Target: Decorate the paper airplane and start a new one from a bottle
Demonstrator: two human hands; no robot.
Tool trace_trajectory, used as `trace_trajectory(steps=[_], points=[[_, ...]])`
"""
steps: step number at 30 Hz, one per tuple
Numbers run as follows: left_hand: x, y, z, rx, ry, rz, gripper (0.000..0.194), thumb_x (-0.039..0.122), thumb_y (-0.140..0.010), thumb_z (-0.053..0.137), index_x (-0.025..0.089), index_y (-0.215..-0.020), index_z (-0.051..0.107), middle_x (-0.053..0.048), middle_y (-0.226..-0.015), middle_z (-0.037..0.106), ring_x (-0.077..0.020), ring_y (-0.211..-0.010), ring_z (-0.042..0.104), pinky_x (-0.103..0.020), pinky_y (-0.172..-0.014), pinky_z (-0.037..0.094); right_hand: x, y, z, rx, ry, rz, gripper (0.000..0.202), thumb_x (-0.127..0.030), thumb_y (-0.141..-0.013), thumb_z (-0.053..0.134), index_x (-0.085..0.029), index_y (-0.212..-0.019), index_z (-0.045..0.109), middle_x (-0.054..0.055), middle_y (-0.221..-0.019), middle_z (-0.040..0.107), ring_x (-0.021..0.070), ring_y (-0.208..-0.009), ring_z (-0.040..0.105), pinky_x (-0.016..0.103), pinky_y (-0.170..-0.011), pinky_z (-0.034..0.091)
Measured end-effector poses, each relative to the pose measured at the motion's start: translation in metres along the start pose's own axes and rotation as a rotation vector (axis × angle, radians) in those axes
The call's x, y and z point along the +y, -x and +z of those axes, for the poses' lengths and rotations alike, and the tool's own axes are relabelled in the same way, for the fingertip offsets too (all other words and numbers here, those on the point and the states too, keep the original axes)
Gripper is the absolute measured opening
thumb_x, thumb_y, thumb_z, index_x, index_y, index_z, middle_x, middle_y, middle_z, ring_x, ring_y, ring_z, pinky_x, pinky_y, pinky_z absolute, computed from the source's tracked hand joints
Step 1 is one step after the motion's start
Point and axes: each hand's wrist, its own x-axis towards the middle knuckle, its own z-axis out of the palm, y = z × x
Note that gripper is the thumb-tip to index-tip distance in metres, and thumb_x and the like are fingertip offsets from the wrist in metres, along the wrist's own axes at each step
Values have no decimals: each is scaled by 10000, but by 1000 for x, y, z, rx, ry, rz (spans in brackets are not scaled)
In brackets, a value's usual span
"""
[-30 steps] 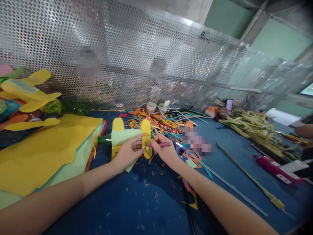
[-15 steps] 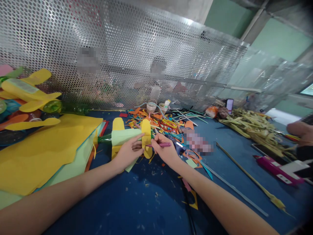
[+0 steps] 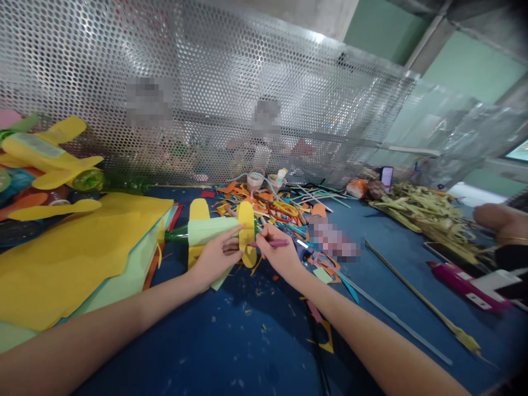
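A green bottle (image 3: 176, 235) lies on its side on the blue table, its neck pointing left. Light green paper (image 3: 208, 231) wraps its middle. A yellow round-ended wing piece (image 3: 199, 209) stands out near the neck, and a yellow rounded strip (image 3: 246, 217) crosses the other end. My left hand (image 3: 216, 256) grips the bottle from the near side, fingers on the paper and against the strip. In my right hand (image 3: 280, 257), a purple pen (image 3: 279, 243) is pinched, its tip at the strip's right edge. The bottle's right end is partly hidden by my right hand.
Yellow sheets (image 3: 82, 247) lie stacked at left, below finished-looking yellow bottle shapes (image 3: 37, 151). Colourful scraps (image 3: 284, 206) and red-yellow-handled scissors (image 3: 282, 212) lie behind the bottle. At right are a thin stick (image 3: 412, 289), dried husks (image 3: 424, 209), a magenta box cutter-like object (image 3: 466, 286) and another person's hand (image 3: 499, 220).
My hands, the bottle and the pen stay almost in place. The other person's hand at the right edge has shifted slightly left.
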Motion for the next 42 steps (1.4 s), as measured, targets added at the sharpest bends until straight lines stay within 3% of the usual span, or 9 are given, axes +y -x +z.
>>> trace_trajectory(steps=[42], points=[[3, 2, 0, 19, -28, -16, 707, 196, -681, 637, 140, -1341, 389, -62, -933, 665, -183, -865, 631, -364, -856, 472, -1, 0, -1, -18, 12, -25, 230, -326, -826, 468, -230, -635, 384, -74, -473, 467, 125, -465, 482, 244, -538, 391]])
